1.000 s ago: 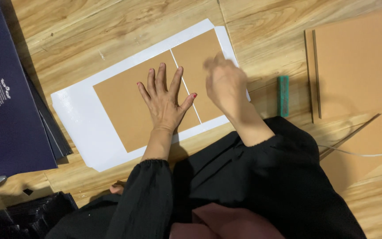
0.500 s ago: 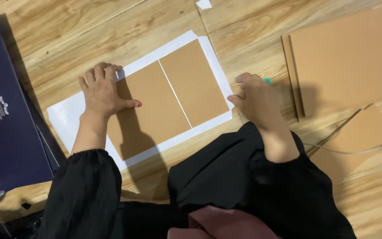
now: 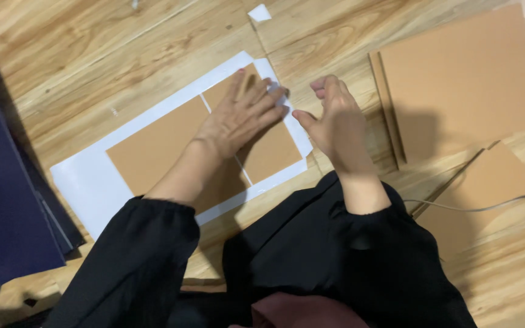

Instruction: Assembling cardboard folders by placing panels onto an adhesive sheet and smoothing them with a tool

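While your left hand point(image 3: 241, 118) lies flat with its fingers spread, it presses on the right brown cardboard panel point(image 3: 268, 146), fingertips reaching the white sheet's point(image 3: 86, 182) far right corner; the grip is apart, clamped on nothing. Your right hand point(image 3: 332, 121) stands on edge just right of that corner, fingers loosely curled and thumb pointing toward the left hand, holding nothing that shows; whether it touches the sheet you cannot tell. Both panels lie side by side on the white sheet, a narrow white gap between them, the left brown panel point(image 3: 153, 152) partly crossed by your forearm. That sheet rests slantwise on the wooden floor point(image 3: 92, 61). To the right lies a larger stack of brown boards point(image 3: 457, 73), with another brown piece point(image 3: 487, 182) nearer and a thin pale cord point(image 3: 487, 209) crossing it. At the far left sits a dark blue box point(image 3: 1, 200). A small white paper scrap point(image 3: 259, 12) lies far off.
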